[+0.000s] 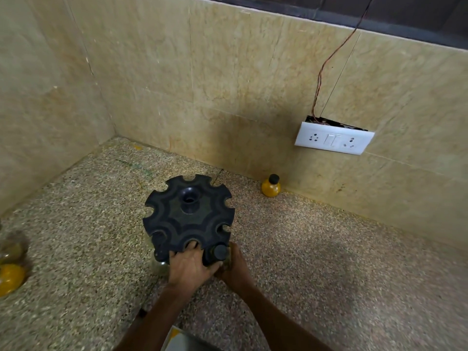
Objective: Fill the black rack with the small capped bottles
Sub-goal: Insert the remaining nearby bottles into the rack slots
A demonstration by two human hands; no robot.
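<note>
A round black rack (188, 214) with notched slots around its edge stands on the speckled counter (316, 249). My left hand (190, 267) grips the rack's near edge, fingers hooked into a slot. My right hand (234, 268) holds a small clear bottle with a black cap (219, 252) in the slot at the rack's near right. Another bottle (159, 257) sits in a slot at the near left, partly hidden. A yellow bottle with a black cap (271, 186) stands by the back wall.
Two blurred bottles, one yellow (10, 278), stand at the far left edge. A white socket plate (333, 140) with loose wires hangs on the tiled back wall. Walls close the counter at the back and left.
</note>
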